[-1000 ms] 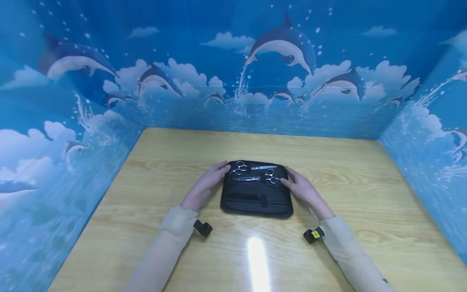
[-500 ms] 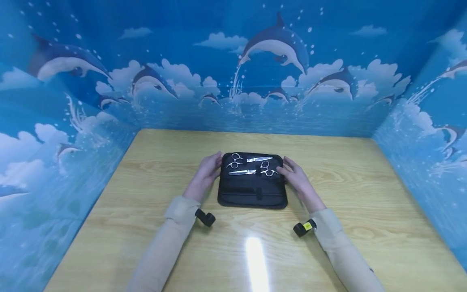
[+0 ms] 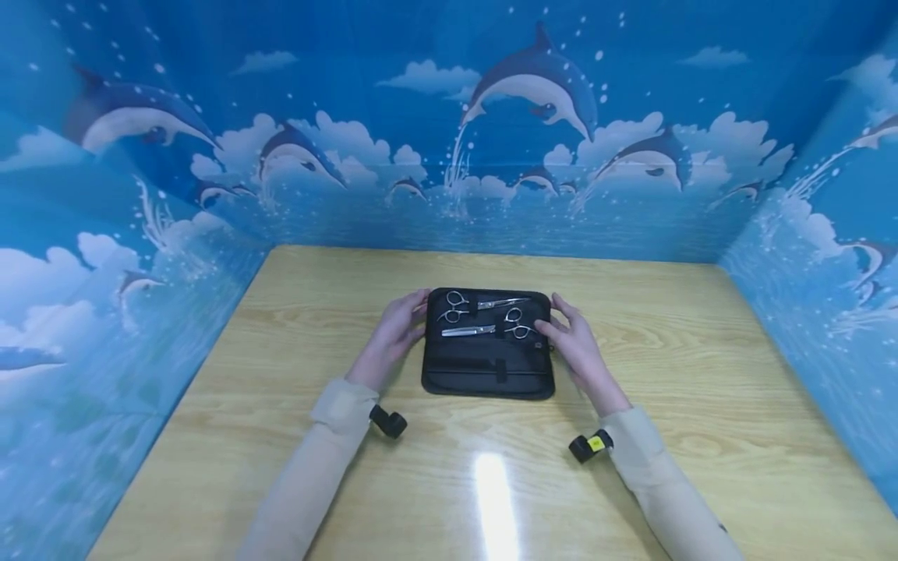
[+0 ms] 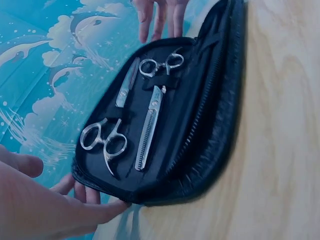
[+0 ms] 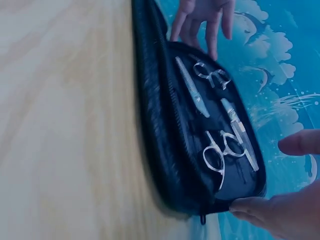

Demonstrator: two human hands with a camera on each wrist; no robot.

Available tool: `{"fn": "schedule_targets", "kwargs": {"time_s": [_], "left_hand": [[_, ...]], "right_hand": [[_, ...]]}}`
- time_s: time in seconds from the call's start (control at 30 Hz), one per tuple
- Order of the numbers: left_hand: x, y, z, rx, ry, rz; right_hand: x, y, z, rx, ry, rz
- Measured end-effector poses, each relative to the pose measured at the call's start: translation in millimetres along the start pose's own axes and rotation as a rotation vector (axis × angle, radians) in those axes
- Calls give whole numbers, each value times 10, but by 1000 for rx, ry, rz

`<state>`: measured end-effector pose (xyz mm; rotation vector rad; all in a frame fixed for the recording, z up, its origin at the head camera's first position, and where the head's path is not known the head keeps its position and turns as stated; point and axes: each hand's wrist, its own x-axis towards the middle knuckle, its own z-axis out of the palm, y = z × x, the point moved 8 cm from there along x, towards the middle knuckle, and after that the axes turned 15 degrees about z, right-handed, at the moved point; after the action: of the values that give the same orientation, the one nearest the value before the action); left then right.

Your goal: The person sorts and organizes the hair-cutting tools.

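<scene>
A black zip case lies between both hands on the wooden table, its inner panel facing up. Two pairs of silver scissors are strapped to that panel. The upper pair of hair-cutting scissors has its handles at the left; the lower pair, thinning scissors with a toothed blade, points the other way. At the case's left edge, my left hand touches the side with extended fingers, its thumb apart in the left wrist view. My right hand touches the right edge, a fingertip overlapping the panel near the scissor handles.
The pale wood table meets a blue dolphin-print curtain at its back and sides. A zipper pull hangs at the case's right end. A bright light reflection shows on the wood in front.
The case has moved slightly away toward the back of the table, with both hands staying at its sides. Both pairs of scissors remain strapped in.
</scene>
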<state>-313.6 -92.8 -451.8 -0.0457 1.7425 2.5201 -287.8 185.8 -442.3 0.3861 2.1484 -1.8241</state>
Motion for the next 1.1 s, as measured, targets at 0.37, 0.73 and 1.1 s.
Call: {"fn": "schedule_targets", "kwargs": {"time_s": [0.37, 0.73, 1.1], "left_hand": [[-37, -3, -72, 81, 12, 37], [-148, 43, -92, 363, -159, 142], [-396, 73, -164, 564, -466, 156]], "right_hand": [[-141, 28, -145, -191, 39, -169], [-335, 105, -357, -319, 142, -244], [-424, 95, -356, -487, 136, -333]]}}
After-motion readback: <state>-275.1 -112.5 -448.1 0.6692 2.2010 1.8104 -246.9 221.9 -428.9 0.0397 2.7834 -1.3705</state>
